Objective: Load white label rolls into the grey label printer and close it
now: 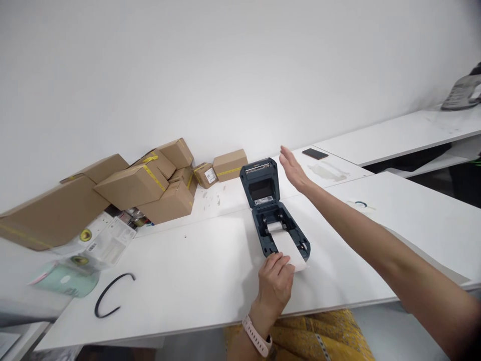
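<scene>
Head view: beyond the left hand (pixel 275 278), a label printer (pixel 276 209) is set with lid (pixel 260 188) raised. Its paper strip (pixel 286 244), presumably light, easily creased, is pinched by that hand's curled fingers; edges are best gripped. The right hand (pixel 294 171), lid to its left, is extended flat, empty.

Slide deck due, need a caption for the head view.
Left hand on the paper strip of an open printer, right hand held open beside its raised lid.

Office-like workroom: label printer (pixel 268 206), taped cartons (pixel 131 186), white tables (pixel 210 260).
</scene>
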Demonstrator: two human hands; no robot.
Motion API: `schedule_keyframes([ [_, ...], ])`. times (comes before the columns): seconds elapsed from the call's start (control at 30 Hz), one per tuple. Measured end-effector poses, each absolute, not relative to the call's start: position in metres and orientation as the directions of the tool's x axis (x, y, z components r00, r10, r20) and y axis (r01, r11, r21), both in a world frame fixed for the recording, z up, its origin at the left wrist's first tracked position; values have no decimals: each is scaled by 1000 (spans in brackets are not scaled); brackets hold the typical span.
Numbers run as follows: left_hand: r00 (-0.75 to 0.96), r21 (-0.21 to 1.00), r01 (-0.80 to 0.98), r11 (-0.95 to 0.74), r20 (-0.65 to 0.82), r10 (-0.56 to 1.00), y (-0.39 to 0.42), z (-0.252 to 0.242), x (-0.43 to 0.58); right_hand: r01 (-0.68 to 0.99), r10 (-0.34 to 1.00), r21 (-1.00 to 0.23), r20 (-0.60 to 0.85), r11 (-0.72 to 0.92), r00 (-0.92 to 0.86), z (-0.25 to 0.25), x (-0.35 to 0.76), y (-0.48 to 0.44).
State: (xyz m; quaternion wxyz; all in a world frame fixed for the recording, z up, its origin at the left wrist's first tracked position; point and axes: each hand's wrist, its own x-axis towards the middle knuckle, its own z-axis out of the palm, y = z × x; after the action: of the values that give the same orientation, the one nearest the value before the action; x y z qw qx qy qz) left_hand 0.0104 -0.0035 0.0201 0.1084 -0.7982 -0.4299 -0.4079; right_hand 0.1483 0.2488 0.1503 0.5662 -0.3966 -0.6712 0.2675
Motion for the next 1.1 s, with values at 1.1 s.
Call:
schedule_keyframes([
  [1.1, -81, 495, 727, -475, 750, 656, -30, 1, 9, 226, 844, -814, 510, 535, -163, 5, 174, 79],
])
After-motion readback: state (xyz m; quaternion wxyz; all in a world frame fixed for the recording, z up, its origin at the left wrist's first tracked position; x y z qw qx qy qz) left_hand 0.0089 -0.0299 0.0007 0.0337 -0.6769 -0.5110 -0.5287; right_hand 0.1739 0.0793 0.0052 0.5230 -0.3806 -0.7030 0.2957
